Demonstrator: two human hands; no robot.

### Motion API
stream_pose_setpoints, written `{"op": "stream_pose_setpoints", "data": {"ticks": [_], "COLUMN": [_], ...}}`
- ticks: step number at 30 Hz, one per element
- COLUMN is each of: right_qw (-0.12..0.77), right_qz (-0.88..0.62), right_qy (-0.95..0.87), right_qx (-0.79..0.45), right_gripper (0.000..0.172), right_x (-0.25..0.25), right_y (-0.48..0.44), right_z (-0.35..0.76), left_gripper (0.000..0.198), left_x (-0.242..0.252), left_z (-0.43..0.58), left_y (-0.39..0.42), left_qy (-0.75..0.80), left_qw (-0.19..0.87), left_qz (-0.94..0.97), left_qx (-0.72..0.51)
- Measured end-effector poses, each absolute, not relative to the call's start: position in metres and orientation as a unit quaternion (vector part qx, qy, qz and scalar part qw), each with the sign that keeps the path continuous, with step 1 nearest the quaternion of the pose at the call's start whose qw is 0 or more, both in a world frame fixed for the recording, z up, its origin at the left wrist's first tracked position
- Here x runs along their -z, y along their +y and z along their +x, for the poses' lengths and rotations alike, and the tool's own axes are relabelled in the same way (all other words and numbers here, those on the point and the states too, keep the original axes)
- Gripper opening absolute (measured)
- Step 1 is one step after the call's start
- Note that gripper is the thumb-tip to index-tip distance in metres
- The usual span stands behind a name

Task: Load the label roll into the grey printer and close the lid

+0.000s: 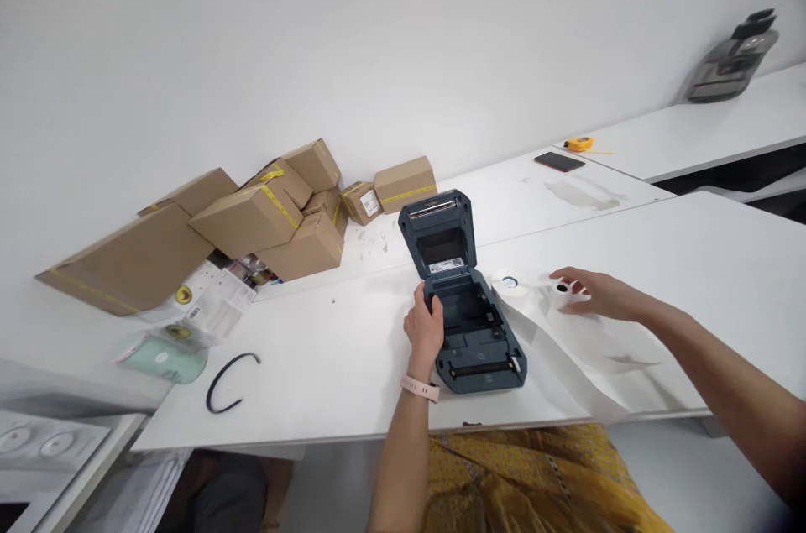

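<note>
A dark blue-grey label printer point(463, 336) lies on the white table with its lid point(439, 235) tipped up and its inside bare. My left hand point(425, 327) grips the printer's left edge, thumb over the rim. To the right, my right hand point(601, 295) has its fingers and thumb around a small white roll point(570, 291) with a dark centre. Between the printer and that hand lies a white label roll point(509, 283). A long white strip point(570, 365) runs toward the table's front edge.
Cardboard boxes point(252, 218) are piled at the back left. Nearer lie a green container point(162, 358) and a black headband point(214, 390). A phone point(559, 161), a yellow tape measure point(579, 144) and a grey bottle point(734, 63) are at the back right.
</note>
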State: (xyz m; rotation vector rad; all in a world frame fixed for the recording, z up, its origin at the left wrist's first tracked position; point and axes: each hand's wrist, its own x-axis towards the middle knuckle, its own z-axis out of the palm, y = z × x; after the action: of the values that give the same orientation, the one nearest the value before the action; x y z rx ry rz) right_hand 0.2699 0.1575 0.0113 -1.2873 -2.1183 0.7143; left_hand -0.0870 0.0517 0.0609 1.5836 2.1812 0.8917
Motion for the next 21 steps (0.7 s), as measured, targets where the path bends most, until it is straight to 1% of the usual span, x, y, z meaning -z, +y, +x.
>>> {"op": "stream_pose_setpoints", "data": {"ticks": [2, 4, 5, 7, 10, 12, 14, 17, 21], "right_qw": [0.310, 0.329, 0.319, 0.267, 0.184, 0.150, 0.121, 0.117, 0.096], "right_qz": [-0.452, -0.437, -0.433, -0.415, -0.393, -0.379, -0.346, -0.308, -0.350], "right_qy": [-0.788, -0.781, -0.784, -0.808, -0.842, -0.853, -0.870, -0.889, -0.868], "right_qx": [-0.279, -0.301, -0.311, -0.320, -0.321, -0.327, -0.329, -0.318, -0.338], "right_gripper": [0.043, 0.043, 0.043, 0.047, 0.063, 0.067, 0.065, 0.058, 0.061], "right_x": [-0.022, -0.038, -0.047, -0.061, -0.070, -0.069, -0.065, -0.062, -0.064], "right_y": [0.161, 0.165, 0.168, 0.175, 0.187, 0.194, 0.198, 0.198, 0.190], "right_z": [0.275, 0.270, 0.263, 0.244, 0.212, 0.198, 0.190, 0.187, 0.188], "left_gripper": [0.050, 0.049, 0.049, 0.050, 0.050, 0.050, 0.050, 0.050, 0.048], "left_x": [-0.062, -0.063, -0.063, -0.064, -0.063, -0.061, -0.059, -0.057, -0.057], "left_z": [-0.086, -0.086, -0.085, -0.085, -0.086, -0.086, -0.087, -0.087, -0.088], "left_y": [0.052, 0.052, 0.051, 0.051, 0.051, 0.051, 0.051, 0.051, 0.050], "left_qy": [0.763, 0.763, 0.763, 0.765, 0.768, 0.768, 0.765, 0.757, 0.755], "left_qw": [0.151, 0.153, 0.155, 0.157, 0.156, 0.155, 0.153, 0.150, 0.149], "left_qz": [0.547, 0.545, 0.545, 0.541, 0.535, 0.534, 0.536, 0.544, 0.545], "left_qx": [-0.308, -0.311, -0.312, -0.313, -0.315, -0.318, -0.322, -0.329, -0.332]}}
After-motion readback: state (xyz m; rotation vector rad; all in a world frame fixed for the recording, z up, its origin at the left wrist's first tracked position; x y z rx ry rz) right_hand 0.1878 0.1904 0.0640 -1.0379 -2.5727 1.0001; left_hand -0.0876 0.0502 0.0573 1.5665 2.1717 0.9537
